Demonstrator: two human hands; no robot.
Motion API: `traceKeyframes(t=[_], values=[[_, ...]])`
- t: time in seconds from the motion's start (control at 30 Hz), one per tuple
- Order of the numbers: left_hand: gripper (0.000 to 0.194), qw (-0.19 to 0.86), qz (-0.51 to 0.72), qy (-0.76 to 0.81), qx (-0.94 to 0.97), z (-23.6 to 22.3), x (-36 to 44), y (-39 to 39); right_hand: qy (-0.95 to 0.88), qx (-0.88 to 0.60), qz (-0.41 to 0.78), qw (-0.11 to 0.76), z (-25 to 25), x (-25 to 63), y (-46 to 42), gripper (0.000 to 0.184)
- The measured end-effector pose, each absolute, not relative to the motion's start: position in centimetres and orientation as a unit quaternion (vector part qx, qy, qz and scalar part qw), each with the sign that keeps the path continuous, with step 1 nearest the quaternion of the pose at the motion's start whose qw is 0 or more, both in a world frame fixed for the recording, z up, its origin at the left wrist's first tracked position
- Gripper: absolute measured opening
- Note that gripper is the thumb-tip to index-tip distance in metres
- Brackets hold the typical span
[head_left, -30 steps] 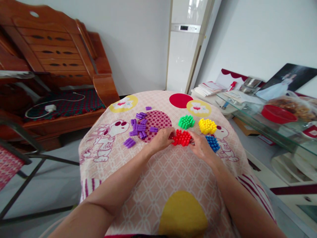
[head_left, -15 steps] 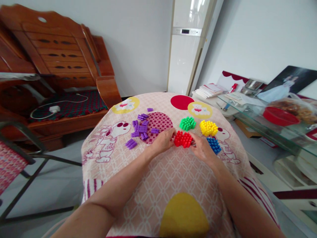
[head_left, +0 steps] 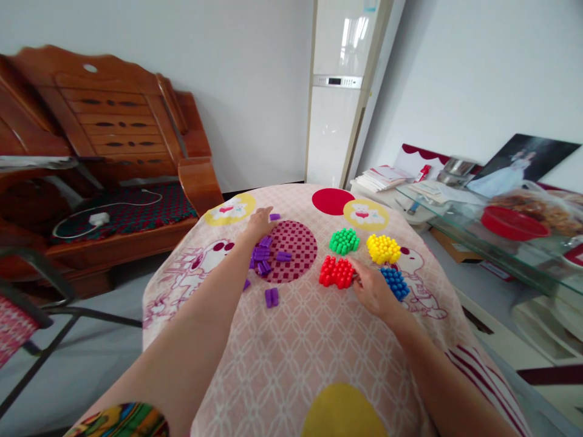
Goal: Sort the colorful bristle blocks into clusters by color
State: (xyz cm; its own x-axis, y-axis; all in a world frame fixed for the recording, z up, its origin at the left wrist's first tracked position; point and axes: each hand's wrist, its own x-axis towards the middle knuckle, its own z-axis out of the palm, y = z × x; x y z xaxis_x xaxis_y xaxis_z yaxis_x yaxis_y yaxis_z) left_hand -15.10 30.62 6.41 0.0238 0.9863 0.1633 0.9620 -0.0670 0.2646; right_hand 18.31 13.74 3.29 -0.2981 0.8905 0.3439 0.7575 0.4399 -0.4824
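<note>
My left hand [head_left: 260, 223] reaches to the far left of the table, fingers stretched out just beside a small purple plastic piece [head_left: 274, 216]. Under and beside that forearm lie several more purple pieces [head_left: 261, 255], some partly hidden. One ribbed purple piece [head_left: 271, 297] lies closer to me. My right hand [head_left: 371, 290] has its thumb and fingertips at the right end of a block of red plastic pegs [head_left: 336, 272] standing on the cloth. Behind the red block is a green peg cluster [head_left: 344, 241]; yellow [head_left: 383, 249] and blue [head_left: 394, 283] clusters stand to the right.
A patterned cloth [head_left: 282, 364] covers the round table. On the right, a glass shelf [head_left: 460, 227] carries a red bowl [head_left: 514, 222], papers and bagged food. At left stand a wooden bench [head_left: 118, 121] and a metal-framed chair [head_left: 27, 309].
My left hand has left the red block and moved far left to the purple pieces. A purple piece now lies on cloth that was bare. My right hand stays by the red block.
</note>
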Motion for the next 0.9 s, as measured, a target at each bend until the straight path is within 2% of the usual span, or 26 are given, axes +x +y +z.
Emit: traceKeyframes(t=[0.2, 0.33, 0.6, 0.7, 0.9], values=[[0.056, 0.062, 0.012, 0.685, 0.726, 6.3, -15.0, 34.0, -0.796, -0.522, 0.114, 0.284, 2.9, 18.2, 13.7, 0.058], [0.050, 0.071, -0.032, 0.675, 0.734, 6.9, -16.0, 33.8, -0.807, -0.511, 0.096, 0.280, 3.1, 18.3, 13.3, 0.057], [0.045, 0.086, -0.009, 0.645, 0.760, 7.7, -16.8, 25.9, -0.799, -0.536, -0.068, 0.266, 7.2, 17.5, 11.6, 0.058], [0.044, 0.092, 0.018, 0.622, 0.777, 7.4, -16.4, 22.3, -0.828, -0.495, -0.045, 0.261, 7.9, 15.2, 9.9, 0.057], [0.033, 0.118, 0.056, 0.538, 0.832, 7.3, -15.8, 17.0, -0.860, -0.479, 0.042, 0.174, 6.2, 10.9, 5.0, 0.045]])
